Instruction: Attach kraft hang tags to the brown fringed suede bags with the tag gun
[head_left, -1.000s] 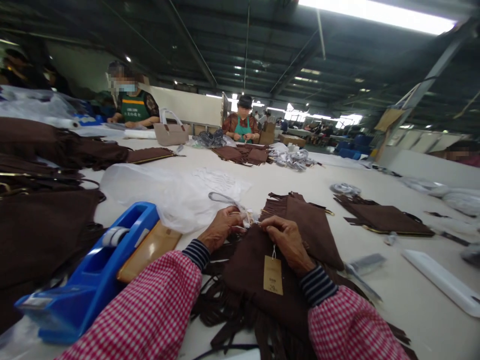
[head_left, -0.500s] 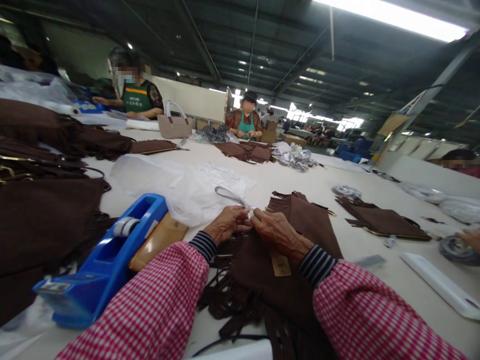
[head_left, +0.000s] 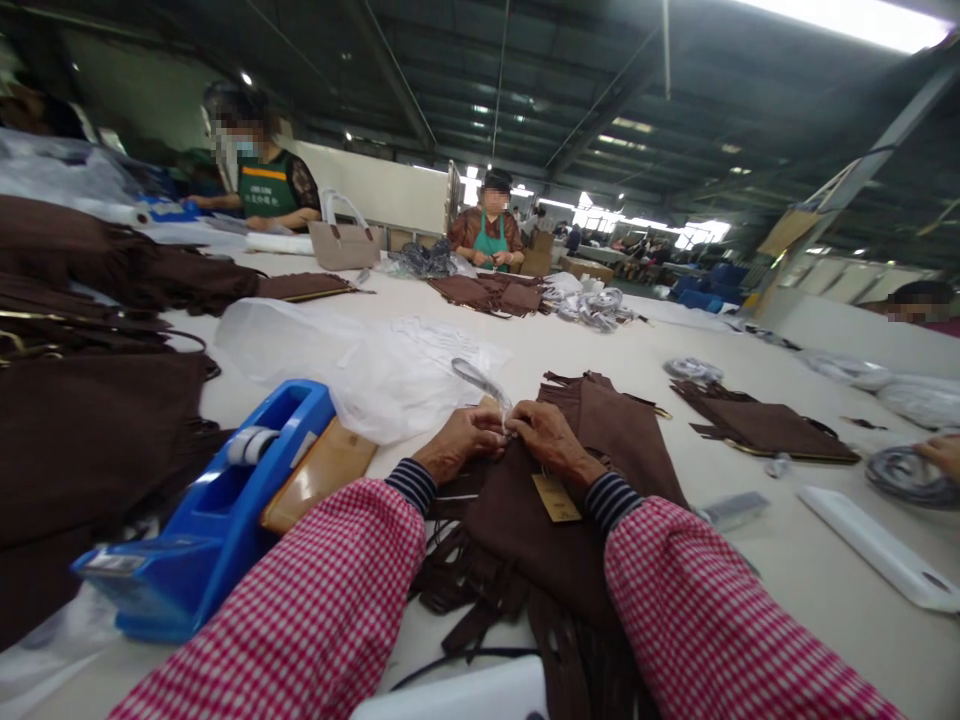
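A brown suede fringed bag (head_left: 555, 540) lies flat near the desk's (head_left: 660, 370) near edge, a tan paper tag (head_left: 556, 497) on it. At its top edge, the left hand (head_left: 461, 443) and right hand (head_left: 551, 437) meet, fingertips pinching a thin clear plastic strip (head_left: 480, 380) that sticks up between them.

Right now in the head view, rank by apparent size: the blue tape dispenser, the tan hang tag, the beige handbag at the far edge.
1. blue tape dispenser, largest, though nearest the camera.
2. beige handbag, smaller, but far off, so true size is unsure.
3. tan hang tag, smallest.
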